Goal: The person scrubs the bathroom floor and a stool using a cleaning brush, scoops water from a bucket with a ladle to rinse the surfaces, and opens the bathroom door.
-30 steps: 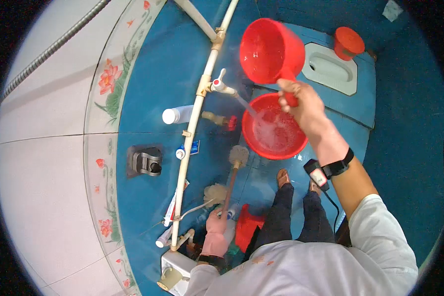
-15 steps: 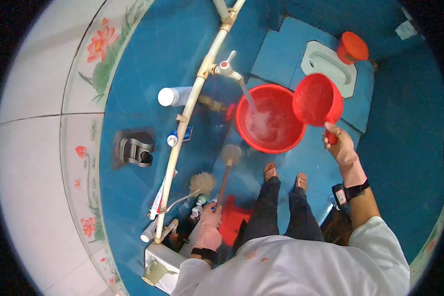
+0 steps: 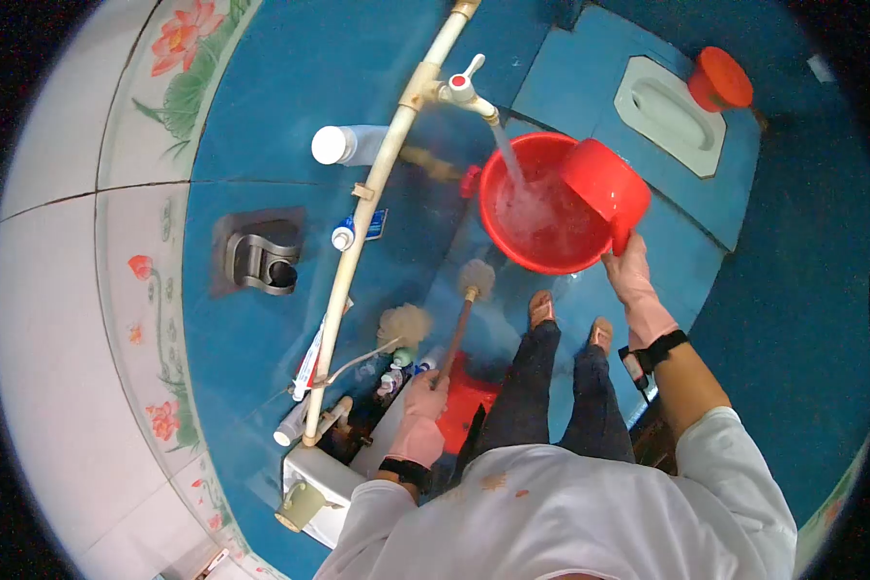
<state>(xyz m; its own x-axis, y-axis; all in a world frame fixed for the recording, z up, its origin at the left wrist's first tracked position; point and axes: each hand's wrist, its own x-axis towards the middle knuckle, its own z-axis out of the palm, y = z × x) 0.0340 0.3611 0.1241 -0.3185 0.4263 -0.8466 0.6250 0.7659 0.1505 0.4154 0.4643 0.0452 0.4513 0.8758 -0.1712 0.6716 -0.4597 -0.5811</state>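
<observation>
My right hand is closed around the handle of a red dipper. The dipper is tipped over the right side of a red basin, its mouth turned down toward the water inside. Water runs from a white tap into the basin and froths the surface. Lower left, my left hand grips the brown handle of a toilet brush. Its round, pale bristle head points up and away from me, short of the basin and apart from it.
A white squat toilet is set in the blue raised floor, with a red bucket beside it. Along the left wall runs a cream pipe. Several bottles, a bath puff and a white cistern are nearby.
My right hand has brought the dipper left and tipped it over the basin; before, it was held level at the basin's right. My left hand has shifted slightly up with the brush.
</observation>
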